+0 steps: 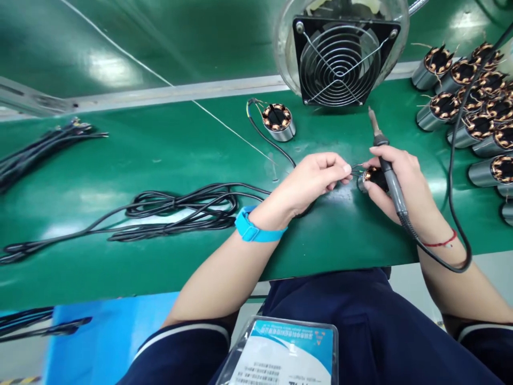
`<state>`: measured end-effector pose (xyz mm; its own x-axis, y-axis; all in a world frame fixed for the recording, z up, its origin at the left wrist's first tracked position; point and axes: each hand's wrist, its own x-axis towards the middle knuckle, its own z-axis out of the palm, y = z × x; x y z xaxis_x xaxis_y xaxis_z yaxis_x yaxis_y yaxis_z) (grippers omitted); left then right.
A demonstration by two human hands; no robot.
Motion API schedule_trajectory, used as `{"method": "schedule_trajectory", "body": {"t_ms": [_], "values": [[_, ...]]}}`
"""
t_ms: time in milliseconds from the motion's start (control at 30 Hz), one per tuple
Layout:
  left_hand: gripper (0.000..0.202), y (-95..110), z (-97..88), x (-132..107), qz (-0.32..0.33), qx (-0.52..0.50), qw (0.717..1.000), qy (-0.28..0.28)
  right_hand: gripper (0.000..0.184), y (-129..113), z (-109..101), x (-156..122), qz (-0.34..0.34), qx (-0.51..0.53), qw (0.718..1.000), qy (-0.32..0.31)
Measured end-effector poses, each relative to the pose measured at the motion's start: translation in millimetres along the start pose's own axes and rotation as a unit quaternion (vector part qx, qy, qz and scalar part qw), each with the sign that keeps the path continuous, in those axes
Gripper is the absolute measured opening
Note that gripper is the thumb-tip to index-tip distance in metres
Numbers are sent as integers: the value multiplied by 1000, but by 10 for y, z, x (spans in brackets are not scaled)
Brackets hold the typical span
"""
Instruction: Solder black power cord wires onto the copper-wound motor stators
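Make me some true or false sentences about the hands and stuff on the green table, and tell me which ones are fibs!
1. The right hand holds a soldering iron. True.
2. The left hand pinches thin wires. True.
3. The soldering iron's tip touches the thin wires. False: it points away from them.
4. The blue wristband is on the right wrist. False: the blue wristband is on the left wrist.
5. The fan has a wire guard. True.
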<state>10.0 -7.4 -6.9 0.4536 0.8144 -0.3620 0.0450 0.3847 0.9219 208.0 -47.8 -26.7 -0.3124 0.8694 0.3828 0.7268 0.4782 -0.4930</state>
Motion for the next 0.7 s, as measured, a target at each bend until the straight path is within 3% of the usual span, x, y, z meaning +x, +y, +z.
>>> {"method": "schedule_trajectory", "body": {"t_ms": [133, 333, 467, 600, 700], "values": [[15, 8, 19, -2, -22, -29, 999, 14, 62, -74, -7, -57, -34, 28, 999, -8], [10, -61, 93, 3, -33, 3, 999, 17, 56, -90, -48, -69, -16, 55, 998, -5], [11, -57, 118, -11, -37, 0, 999, 6, 51, -89, 2, -69, -37, 24, 999, -3], [28, -1, 66, -41, -55, 0, 998, -11, 37, -129, 42, -68, -42, -47, 998, 32], [23, -2, 45, -53, -63, 35, 995, -71, 33, -168, 53, -74, -27, -33, 997, 65]]}}
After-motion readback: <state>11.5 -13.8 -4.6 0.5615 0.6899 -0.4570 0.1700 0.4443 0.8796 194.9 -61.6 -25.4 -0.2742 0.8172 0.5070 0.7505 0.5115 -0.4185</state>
